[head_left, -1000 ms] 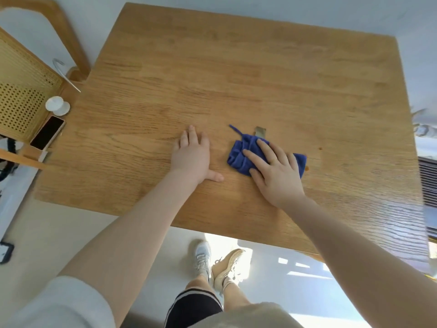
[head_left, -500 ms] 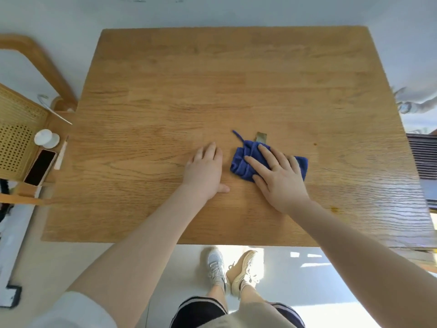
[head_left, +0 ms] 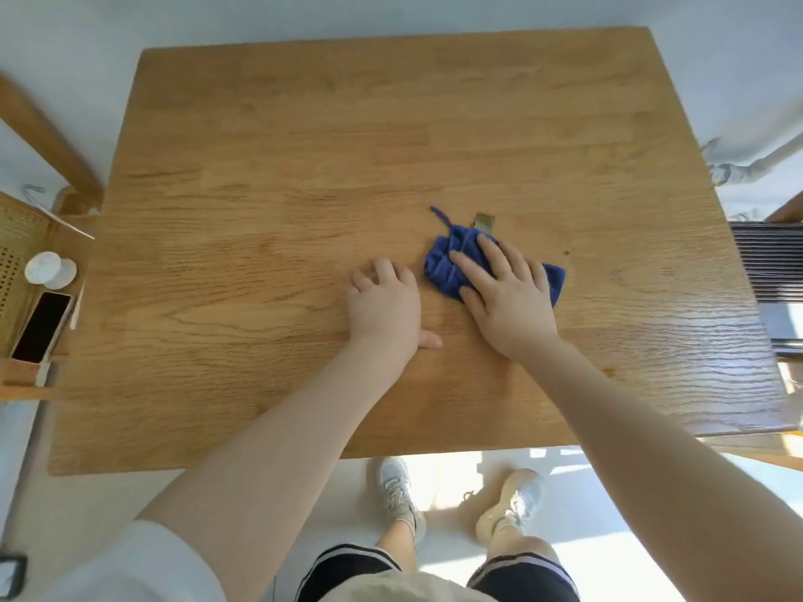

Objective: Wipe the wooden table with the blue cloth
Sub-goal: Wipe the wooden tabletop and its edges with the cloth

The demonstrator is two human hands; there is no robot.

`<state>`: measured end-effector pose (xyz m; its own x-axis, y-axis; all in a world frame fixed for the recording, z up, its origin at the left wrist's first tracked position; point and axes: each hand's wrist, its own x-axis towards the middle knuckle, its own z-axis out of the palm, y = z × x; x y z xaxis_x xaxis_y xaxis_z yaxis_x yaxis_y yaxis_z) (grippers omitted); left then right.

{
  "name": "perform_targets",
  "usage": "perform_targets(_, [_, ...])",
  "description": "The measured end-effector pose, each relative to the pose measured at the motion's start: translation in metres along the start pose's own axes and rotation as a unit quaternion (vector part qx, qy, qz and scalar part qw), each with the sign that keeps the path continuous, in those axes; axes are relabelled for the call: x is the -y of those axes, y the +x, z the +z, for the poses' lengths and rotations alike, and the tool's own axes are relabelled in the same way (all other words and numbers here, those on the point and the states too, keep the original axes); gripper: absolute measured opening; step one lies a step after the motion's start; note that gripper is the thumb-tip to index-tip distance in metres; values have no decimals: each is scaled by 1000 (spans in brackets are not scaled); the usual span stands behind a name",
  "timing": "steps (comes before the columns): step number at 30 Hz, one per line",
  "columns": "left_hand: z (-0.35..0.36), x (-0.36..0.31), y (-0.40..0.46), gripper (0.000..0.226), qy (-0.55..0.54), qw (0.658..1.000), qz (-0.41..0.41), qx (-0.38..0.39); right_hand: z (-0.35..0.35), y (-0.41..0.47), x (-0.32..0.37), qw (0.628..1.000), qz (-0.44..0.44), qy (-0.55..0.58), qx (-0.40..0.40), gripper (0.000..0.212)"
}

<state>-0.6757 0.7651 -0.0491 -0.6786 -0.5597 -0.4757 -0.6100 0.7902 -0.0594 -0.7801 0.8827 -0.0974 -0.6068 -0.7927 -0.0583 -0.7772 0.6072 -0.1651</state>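
- A wooden table (head_left: 269,236) is filling most of the view, with pale floor showing around it.
- The blue cloth (head_left: 447,262) is lying bunched on the table, right of centre, with a thin blue cord trailing from its far left corner and a small tag sticking out at its far edge.
- The right hand (head_left: 504,293) is pressing down on the cloth, fingers straight and spread over it.
- The left hand (head_left: 384,306) is resting flat on the bare wood just left of the cloth, fingers relaxed, thumb pointing right.
- On a low wooden stand at the far left, a phone (head_left: 41,327) is lying beside a small white round object (head_left: 50,269).
- Two feet in sneakers (head_left: 397,493) are standing below the table's near edge.
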Motion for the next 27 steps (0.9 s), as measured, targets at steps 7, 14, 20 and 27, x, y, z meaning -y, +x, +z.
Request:
perform_targets(7, [-5, 0, 3, 111, -30, 999, -6, 12, -7, -4, -35, 998, -59, -13, 27, 47])
perform_targets(14, [3, 1, -5, 113, -88, 995, -34, 22, -19, 62, -53, 999, 26, -1, 20, 45])
perform_targets(20, [-1, -6, -10, 112, -123, 991, -52, 20, -16, -14, -67, 994, -103, 12, 24, 48])
perform_targets(27, [-6, -55, -18, 82, -298, 949, -50, -91, -23, 54, -99, 998, -59, 16, 30, 45])
